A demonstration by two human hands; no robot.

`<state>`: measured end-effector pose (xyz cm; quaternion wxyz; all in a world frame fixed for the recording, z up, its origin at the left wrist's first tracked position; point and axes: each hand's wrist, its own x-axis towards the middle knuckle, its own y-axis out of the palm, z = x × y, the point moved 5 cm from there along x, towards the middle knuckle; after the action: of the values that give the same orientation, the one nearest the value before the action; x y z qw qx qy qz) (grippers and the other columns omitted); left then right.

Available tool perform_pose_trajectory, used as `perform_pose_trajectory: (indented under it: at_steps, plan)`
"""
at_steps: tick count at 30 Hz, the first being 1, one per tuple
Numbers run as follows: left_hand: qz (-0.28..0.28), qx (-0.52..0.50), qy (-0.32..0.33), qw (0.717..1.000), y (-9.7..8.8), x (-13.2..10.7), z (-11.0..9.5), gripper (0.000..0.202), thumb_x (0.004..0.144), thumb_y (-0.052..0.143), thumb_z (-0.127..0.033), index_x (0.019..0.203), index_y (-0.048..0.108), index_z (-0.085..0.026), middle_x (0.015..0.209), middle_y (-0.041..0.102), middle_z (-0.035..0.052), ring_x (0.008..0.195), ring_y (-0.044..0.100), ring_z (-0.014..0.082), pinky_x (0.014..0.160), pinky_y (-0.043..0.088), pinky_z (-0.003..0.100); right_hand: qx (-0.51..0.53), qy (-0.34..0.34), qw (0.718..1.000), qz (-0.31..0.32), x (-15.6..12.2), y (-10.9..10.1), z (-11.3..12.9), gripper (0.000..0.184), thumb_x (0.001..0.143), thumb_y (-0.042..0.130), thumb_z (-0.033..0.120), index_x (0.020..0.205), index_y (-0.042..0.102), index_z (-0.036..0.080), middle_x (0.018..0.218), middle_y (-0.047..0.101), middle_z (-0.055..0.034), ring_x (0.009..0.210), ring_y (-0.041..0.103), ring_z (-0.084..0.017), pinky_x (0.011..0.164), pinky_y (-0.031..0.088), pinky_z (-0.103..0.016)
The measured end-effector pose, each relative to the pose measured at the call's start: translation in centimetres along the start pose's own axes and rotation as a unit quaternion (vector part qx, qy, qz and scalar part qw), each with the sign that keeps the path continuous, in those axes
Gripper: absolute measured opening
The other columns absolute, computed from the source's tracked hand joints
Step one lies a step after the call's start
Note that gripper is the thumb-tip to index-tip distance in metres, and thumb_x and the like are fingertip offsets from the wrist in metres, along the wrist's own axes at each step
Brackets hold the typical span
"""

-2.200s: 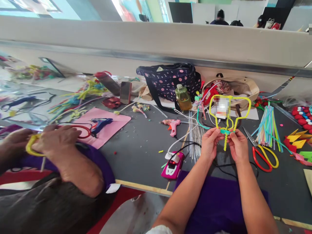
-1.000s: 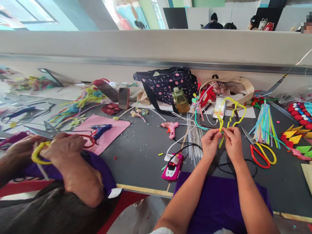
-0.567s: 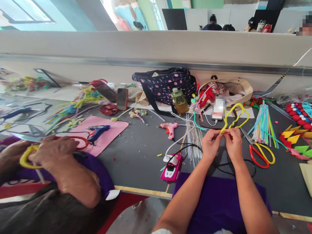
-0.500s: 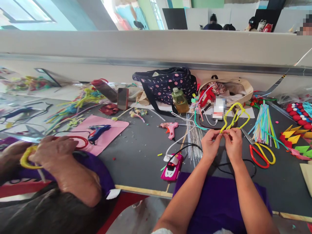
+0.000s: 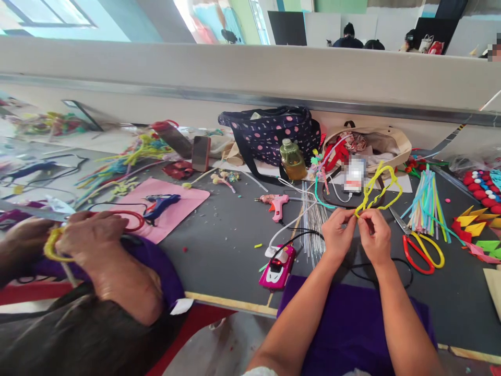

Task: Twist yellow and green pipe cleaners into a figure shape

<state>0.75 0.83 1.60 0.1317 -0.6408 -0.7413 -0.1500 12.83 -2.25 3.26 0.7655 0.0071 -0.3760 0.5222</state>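
A yellow pipe cleaner [image 5: 386, 169], bent into twisted loops, rises from between my fingertips above the dark table. My left hand [image 5: 338, 231] pinches its lower end with thumb and forefinger. Right beside it, my right hand [image 5: 374, 234] is closed on the same end, and the two hands nearly touch. The exact join is hidden behind the fingers. Scissors [image 5: 407, 249] with one red and one yellow handle lie just right of my right hand. Left of my left hand is a spread of thin clear and silvery sticks [image 5: 313, 222].
A pink glue gun [image 5: 278, 206] and a magenta power socket [image 5: 287, 266] with cables lie to the left. Pastel pipe cleaners [image 5: 425, 203] stand bundled at right. Behind are a bottle [image 5: 293, 164] and a dotted bag [image 5: 274, 133]. A co-worker's hands [image 5: 92, 237] hold yellow loops at far left.
The view has shifted slightly, so most things sit a little further right. My fingers have moved slightly on the yellow pipe cleaner, and its loops have tilted a little.
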Motion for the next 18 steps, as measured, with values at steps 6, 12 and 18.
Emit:
perform_pose_trajectory:
  at_steps: [6,12,18]
  plan:
    - [-0.049,0.000,-0.028,0.998,-0.8,0.5,1.0,0.007,0.076,0.069,-0.025,0.080,0.075,-0.024,0.073,0.066,0.0013,0.066,0.059,0.0135,0.064,0.046,0.024,-0.161,-0.074,0.984,0.001,-0.2,-0.4,0.9,0.014,0.090,0.056,0.029,0.080,0.063,0.024,0.073,0.065,-0.0037,0.077,0.053,-0.021,0.074,0.037,-0.034]
    - [-0.108,-0.153,-0.132,0.973,-1.5,1.4,2.9,0.016,0.070,0.074,-0.030,0.082,0.072,-0.019,0.066,0.067,-0.0005,0.059,0.062,0.0120,0.061,0.049,0.023,-0.203,-0.066,0.977,-0.023,0.0,-0.9,-0.3,0.021,0.092,0.056,0.035,0.077,0.067,0.024,0.065,0.062,-0.0024,0.072,0.052,-0.020,0.077,0.035,-0.035]
    - [-0.090,-0.243,-0.187,0.948,-0.8,1.5,3.2,0.027,0.061,0.082,-0.030,0.082,0.072,-0.015,0.069,0.069,0.0006,0.057,0.063,0.0105,0.061,0.052,0.023,-0.175,0.010,0.984,-0.014,0.5,-1.6,-3.2,0.027,0.092,0.054,0.041,0.077,0.068,0.023,0.068,0.063,-0.0030,0.072,0.055,-0.019,0.070,0.039,-0.030]
